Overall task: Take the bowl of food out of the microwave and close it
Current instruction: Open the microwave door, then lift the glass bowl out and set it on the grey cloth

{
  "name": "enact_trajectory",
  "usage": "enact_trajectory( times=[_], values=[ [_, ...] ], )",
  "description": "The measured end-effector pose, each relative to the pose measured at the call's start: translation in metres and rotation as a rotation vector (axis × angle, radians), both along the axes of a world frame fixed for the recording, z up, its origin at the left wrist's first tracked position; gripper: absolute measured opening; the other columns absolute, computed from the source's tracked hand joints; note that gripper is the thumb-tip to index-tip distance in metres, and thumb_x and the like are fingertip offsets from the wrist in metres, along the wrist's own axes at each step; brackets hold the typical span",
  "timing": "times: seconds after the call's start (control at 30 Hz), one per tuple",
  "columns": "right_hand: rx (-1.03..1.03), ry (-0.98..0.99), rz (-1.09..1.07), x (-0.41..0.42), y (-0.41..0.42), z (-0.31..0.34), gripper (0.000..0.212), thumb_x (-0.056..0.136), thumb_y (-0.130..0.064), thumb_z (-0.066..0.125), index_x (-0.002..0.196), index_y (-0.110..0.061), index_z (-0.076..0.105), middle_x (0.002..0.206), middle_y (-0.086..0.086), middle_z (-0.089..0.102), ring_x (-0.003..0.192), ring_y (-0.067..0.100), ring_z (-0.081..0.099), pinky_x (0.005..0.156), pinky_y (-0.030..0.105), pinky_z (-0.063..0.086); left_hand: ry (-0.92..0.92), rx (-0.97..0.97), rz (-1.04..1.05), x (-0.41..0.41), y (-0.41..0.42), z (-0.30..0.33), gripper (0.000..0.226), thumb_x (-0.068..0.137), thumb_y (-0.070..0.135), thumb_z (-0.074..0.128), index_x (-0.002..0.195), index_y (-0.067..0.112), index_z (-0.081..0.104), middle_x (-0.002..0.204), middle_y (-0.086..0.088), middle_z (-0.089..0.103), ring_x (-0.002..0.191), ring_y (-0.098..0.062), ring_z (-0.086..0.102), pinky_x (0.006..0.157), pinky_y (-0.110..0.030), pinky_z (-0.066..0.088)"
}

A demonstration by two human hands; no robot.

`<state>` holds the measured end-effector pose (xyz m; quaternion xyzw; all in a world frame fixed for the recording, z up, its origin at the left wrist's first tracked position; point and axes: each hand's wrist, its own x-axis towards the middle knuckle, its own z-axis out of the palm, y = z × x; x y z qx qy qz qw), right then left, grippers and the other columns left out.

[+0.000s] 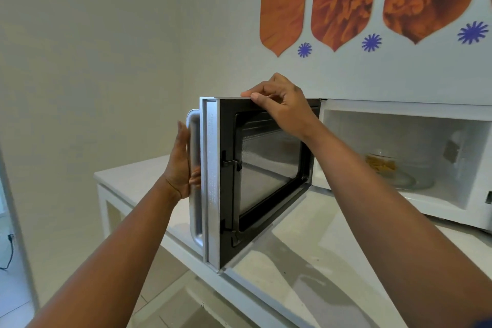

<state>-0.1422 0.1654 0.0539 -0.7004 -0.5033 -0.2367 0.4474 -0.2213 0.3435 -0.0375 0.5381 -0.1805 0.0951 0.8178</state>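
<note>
1. The white countertop microwave [399, 109] sits on a glossy white table [306, 261], its dark-framed mesh-window door [266, 168] swung wide open.
2. The left hand [181, 160] wraps the door's silver vertical handle [195, 181], fingers curled around it.
3. The right hand [282, 106] pinches the door's top edge, thumb and fingertips together on it.
4. The clear glass bowl of yellowish food [383, 165] rests inside the cavity on the glass turntable [415, 181].

White glossy table [138, 176], white microwave [399, 108] standing on it, door open
</note>
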Motion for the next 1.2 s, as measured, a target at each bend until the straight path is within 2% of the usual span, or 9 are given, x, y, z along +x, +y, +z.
enact_trajectory(
  times=[0.13, 0.27, 0.43, 0.6, 0.77, 0.87, 1.0, 1.1, 1.2],
  values=[
    [0.015, 0.0, -0.017, 0.0, 0.001, -0.001, 0.022, 0.09, -0.02, 0.052, 0.103, -0.016, 0.069, 0.075, -0.009, 0.039, 0.074, 0.002, 0.043, 0.069, -0.001, 0.034, -0.05, 0.109, 0.378, -0.001, -0.003, 0.008, 0.051, 0.072, 0.071, 0.051, 0.088, 0.028, 0.074, 0.073, 0.002, 0.077, 0.068, -0.015, 0.072, 0.061, -0.027, 0.06],
    [0.015, 0.007, -0.009, 0.0, 0.0, -0.001, 0.022, 0.089, -0.019, 0.053, 0.104, -0.016, 0.068, 0.075, -0.009, 0.039, 0.075, 0.001, 0.043, 0.071, 0.002, 0.035, -0.004, 0.179, 0.672, -0.012, -0.01, 0.028, 0.041, 0.086, 0.056, 0.042, 0.074, 0.03, 0.071, 0.056, 0.011, 0.071, 0.055, -0.006, 0.066, 0.052, -0.018, 0.051],
    [-0.046, -0.034, -0.004, 0.002, -0.011, -0.004, 0.026, 0.089, -0.018, 0.053, 0.113, -0.019, 0.064, 0.084, -0.002, 0.046, 0.079, 0.002, 0.046, 0.074, 0.004, 0.036, -0.189, 0.285, 0.971, -0.027, -0.038, 0.062, 0.019, 0.092, 0.042, 0.043, 0.088, 0.028, 0.056, 0.081, 0.01, 0.054, 0.068, -0.004, 0.047, 0.063, -0.023, 0.037],
    [-0.054, 0.021, 0.086, 0.006, -0.034, -0.017, 0.038, 0.089, -0.012, 0.052, 0.127, -0.015, 0.052, 0.126, 0.007, 0.06, 0.121, 0.013, 0.051, 0.109, 0.031, 0.037, -0.552, 0.715, 1.544, -0.041, -0.1, 0.069, 0.045, 0.084, 0.03, 0.047, 0.124, 0.009, 0.05, 0.118, -0.009, 0.059, 0.11, -0.023, 0.053, 0.093, -0.029, 0.036],
    [0.087, 0.033, -0.023, 0.022, -0.068, -0.034, 0.033, 0.084, -0.007, 0.058, 0.116, -0.011, 0.061, 0.117, 0.005, 0.066, 0.112, 0.014, 0.059, 0.099, 0.031, 0.046, -0.769, 0.842, 1.301, -0.01, -0.163, 0.061, 0.042, 0.08, 0.021, 0.045, 0.117, 0.006, 0.057, 0.11, -0.012, 0.063, 0.102, -0.023, 0.057, 0.078, -0.013, 0.035],
    [0.109, 0.062, -0.151, 0.038, -0.097, -0.043, 0.027, 0.082, -0.007, 0.057, 0.106, -0.016, 0.067, 0.102, -0.005, 0.068, 0.097, 0.003, 0.061, 0.084, 0.015, 0.045, -0.66, 0.864, 1.082, 0.03, -0.186, 0.048, 0.037, 0.082, 0.018, 0.05, 0.117, 0.011, 0.056, 0.11, -0.008, 0.062, 0.1, -0.017, 0.057, 0.074, -0.014, 0.037],
    [0.04, 0.076, -0.374, 0.069, -0.138, -0.059, 0.025, 0.082, -0.011, 0.059, 0.105, -0.011, 0.068, 0.109, 0.009, 0.071, 0.105, 0.017, 0.063, 0.093, 0.024, 0.046, -0.359, 0.699, 0.792, 0.09, -0.208, 0.035, 0.029, 0.083, 0.009, 0.052, 0.112, 0.012, 0.058, 0.112, -0.009, 0.06, 0.092, -0.012, 0.055, 0.071, -0.016, 0.042],
    [-0.004, 0.148, -0.519, 0.098, -0.167, -0.071, 0.02, 0.083, -0.015, 0.061, 0.101, -0.014, 0.07, 0.107, 0.007, 0.072, 0.097, 0.01, 0.063, 0.078, 0.005, 0.041, -0.222, 0.562, 0.717, 0.128, -0.219, 0.028, 0.027, 0.084, 0.009, 0.05, 0.109, 0.013, 0.059, 0.108, -0.005, 0.061, 0.089, -0.013, 0.054, 0.074, -0.023, 0.042],
    [-0.017, 0.256, -0.635, 0.131, -0.194, -0.077, 0.021, 0.083, -0.013, 0.06, 0.102, -0.013, 0.07, 0.109, 0.009, 0.071, 0.1, 0.015, 0.064, 0.085, 0.017, 0.044, -0.068, 0.48, 0.644, 0.167, -0.226, 0.027, 0.025, 0.087, 0.014, 0.048, 0.109, 0.016, 0.061, 0.101, 0.001, 0.058, 0.081, -0.011, 0.053, 0.066, -0.02, 0.041]
  ],
)
